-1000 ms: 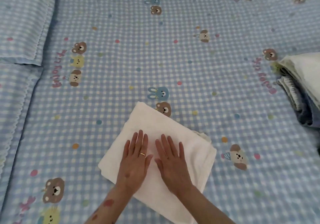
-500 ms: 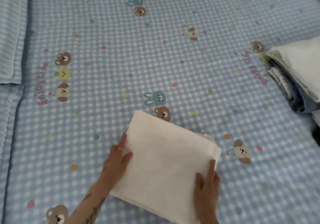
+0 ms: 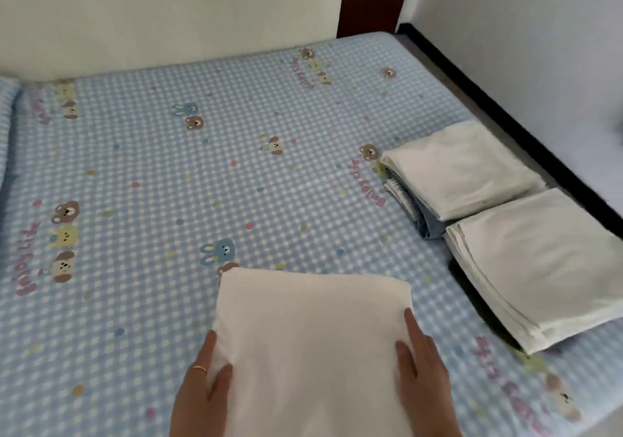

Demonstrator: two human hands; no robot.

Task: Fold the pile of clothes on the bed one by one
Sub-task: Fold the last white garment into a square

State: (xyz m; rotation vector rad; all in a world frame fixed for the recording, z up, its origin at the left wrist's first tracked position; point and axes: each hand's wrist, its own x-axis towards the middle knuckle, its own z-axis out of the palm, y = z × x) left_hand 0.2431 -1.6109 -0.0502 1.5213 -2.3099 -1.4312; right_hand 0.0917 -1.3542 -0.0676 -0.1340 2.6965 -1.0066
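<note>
Folded white cloth (image 3: 313, 345) sits low in the middle of the view, above the blue checked bedsheet (image 3: 168, 180), gripped at both side edges. Left hand (image 3: 202, 386) clamps the left edge, thumb on top, fingers tucked beneath, gold ring (image 3: 200, 369) showing. Right hand (image 3: 424, 376) grasps the right edge, thumb and forefinger on the upper face. To the right, near the bed's edge, two folded stacks side by side: the near white stack (image 3: 539, 264) and the far stack (image 3: 462, 166), white on top, blue beneath.
</note>
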